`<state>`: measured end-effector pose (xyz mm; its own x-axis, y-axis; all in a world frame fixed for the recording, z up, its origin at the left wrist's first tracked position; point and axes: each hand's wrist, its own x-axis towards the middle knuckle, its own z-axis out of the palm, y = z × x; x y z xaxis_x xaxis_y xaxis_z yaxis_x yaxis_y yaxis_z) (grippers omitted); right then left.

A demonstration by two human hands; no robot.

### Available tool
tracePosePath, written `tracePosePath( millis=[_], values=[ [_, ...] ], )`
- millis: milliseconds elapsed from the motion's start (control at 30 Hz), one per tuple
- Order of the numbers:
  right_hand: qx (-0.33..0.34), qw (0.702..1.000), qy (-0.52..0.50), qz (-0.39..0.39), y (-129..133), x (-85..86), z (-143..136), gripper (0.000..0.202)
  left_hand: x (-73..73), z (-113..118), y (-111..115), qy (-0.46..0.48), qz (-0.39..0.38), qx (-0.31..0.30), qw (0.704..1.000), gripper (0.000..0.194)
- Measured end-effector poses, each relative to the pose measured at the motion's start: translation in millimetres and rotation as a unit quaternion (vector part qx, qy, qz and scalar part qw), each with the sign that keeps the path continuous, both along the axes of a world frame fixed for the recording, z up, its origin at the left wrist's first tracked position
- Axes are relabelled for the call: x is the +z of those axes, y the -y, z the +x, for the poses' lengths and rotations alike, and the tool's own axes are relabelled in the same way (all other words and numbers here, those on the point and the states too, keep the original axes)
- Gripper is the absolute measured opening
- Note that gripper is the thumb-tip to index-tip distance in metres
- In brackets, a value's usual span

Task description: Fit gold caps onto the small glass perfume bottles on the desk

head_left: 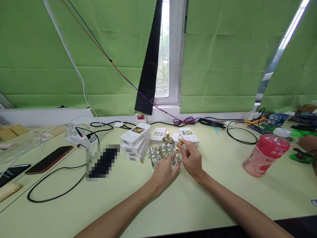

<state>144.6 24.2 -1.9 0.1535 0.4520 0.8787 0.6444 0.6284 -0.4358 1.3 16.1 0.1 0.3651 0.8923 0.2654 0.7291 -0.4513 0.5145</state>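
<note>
A cluster of small clear glass perfume bottles (158,152) stands on the table in front of me. My left hand (163,171) is closed around one perfume bottle (176,159) with a gold neck, at the cluster's right edge; its fingers partly cover the glass. Just above that neck, my right hand (192,159) pinches a gold cap (179,142) between thumb and fingers. Whether cap and neck touch, I cannot tell. Behind the cluster is a rounder bottle with a gold top (167,136). My right hand partly hides another glass piece beside it.
Stacked white boxes (135,135) stand left of the bottles, with more white boxes (188,135) behind. A pink drink bottle (266,153) is at right, near another person's hand (308,143). Phones (49,160), a power strip (81,137) and looping cables lie at left.
</note>
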Motion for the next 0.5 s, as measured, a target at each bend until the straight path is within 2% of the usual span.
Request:
tracePosePath(
  millis=[500],
  values=[
    [0.020, 0.999, 0.039, -0.023, -5.5, -7.4, 5.0, 0.026, -2.0, -0.7, 0.1, 0.009, 0.004, -0.005, 1.000, 0.019]
  ],
)
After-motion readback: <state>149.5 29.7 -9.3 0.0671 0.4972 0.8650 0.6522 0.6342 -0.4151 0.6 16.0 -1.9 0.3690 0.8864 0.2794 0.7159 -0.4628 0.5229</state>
